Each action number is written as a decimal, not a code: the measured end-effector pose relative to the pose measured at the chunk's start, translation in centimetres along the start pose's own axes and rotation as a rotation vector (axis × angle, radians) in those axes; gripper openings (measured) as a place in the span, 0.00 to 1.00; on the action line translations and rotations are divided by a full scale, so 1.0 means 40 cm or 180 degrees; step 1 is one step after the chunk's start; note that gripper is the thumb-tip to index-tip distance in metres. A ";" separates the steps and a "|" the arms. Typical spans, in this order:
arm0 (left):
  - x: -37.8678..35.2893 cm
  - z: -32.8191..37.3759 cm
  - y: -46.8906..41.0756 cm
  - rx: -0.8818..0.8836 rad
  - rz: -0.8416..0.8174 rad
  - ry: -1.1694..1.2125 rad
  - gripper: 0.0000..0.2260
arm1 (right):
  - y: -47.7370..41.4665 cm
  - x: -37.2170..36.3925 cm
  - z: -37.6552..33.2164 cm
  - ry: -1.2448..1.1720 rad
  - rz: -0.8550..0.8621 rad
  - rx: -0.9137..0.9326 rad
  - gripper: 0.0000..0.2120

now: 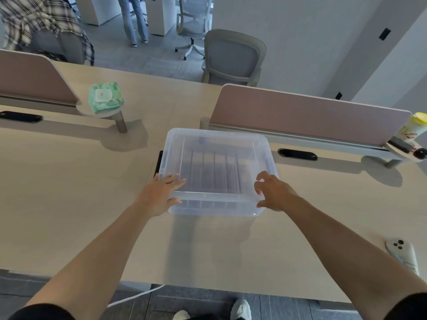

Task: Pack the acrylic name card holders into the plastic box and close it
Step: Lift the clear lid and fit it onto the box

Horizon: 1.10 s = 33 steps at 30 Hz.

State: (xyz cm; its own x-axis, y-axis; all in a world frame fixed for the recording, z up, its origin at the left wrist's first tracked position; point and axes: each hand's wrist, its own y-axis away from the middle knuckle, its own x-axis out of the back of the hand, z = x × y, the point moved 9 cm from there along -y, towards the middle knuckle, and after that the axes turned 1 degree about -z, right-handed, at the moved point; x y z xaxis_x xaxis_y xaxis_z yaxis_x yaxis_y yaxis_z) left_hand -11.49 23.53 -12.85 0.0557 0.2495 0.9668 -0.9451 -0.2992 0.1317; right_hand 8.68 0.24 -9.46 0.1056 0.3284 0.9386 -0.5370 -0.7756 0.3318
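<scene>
A translucent plastic box (217,139) stands on the desk in the middle, with its lid lying on top. Through the lid I see several acrylic name card holders (215,172) standing in a row inside. My left hand (159,195) rests flat on the lid's near left corner, thumb against the box's front edge. My right hand (275,192) hovers at the near right corner, fingers curled and spread, thumb by the front edge. A black latch handle (159,161) shows on the box's left side.
Pink divider panels (300,116) run behind the box. A green wet-wipe pack (105,96) lies on a small round shelf at left. A bottle (413,128) stands on a shelf at far right, and a white phone (402,252) lies near the desk's front right edge.
</scene>
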 end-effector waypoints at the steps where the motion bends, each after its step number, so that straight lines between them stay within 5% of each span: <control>1: 0.002 0.002 0.002 0.0012 0.0016 -0.0005 0.29 | 0.001 0.004 -0.005 0.0026 0.0007 0.0006 0.17; 7: 0.049 -0.008 -0.010 0.0294 -0.0021 0.0110 0.31 | -0.006 0.022 0.011 -0.0247 -0.0228 -0.0067 0.18; 13: 0.149 0.019 -0.148 0.0331 0.0516 0.0323 0.30 | -0.143 0.144 0.035 -0.0699 0.0223 -0.0097 0.22; 21: 0.043 0.054 -0.384 0.0678 -0.0099 0.0080 0.33 | -0.356 0.040 0.021 -0.0456 -0.0062 0.0169 0.35; 33: -0.016 0.043 -0.390 0.0745 0.0089 -0.0443 0.34 | -0.376 -0.016 0.008 -0.0326 0.0085 0.0028 0.36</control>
State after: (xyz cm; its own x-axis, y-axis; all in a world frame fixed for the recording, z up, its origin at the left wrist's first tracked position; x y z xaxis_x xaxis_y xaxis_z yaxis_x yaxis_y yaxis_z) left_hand 3.78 26.46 -15.16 0.0895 0.1140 0.9894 -0.8476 -0.5130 0.1358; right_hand 16.95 11.51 -15.02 0.1766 0.2510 0.9517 -0.5336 -0.7881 0.3068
